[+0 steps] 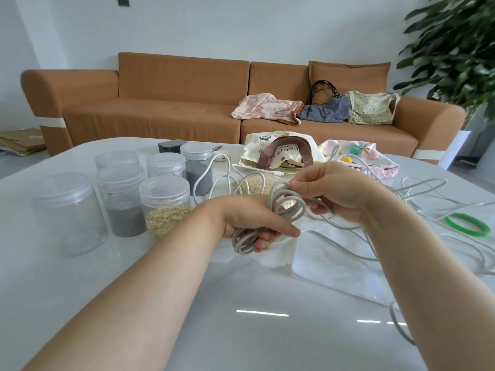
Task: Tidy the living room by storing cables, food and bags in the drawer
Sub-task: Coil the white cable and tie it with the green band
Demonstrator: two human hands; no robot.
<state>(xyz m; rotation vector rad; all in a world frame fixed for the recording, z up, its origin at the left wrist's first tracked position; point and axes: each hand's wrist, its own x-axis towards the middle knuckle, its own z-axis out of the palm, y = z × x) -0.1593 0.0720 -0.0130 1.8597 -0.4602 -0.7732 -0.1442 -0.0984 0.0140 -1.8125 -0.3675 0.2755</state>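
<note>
1. Two hands hold one grey cable (288, 207) above the desk (241, 330), near its middle.
2. Left hand (251, 223) grips the coiled loops, fingers curled round them.
3. Right hand (336, 194) pinches the cable at the coil's top; the loose length trails right across the desk.
4. Six lidded jars (164, 207) stand left; some hold oats or grey powder.
5. Tote (278, 153) and pink bag (377, 160) lie behind the hands; three bags (325, 111) sit on the sofa (160, 103).
6. Green band (467, 224) lies far right.
</note>
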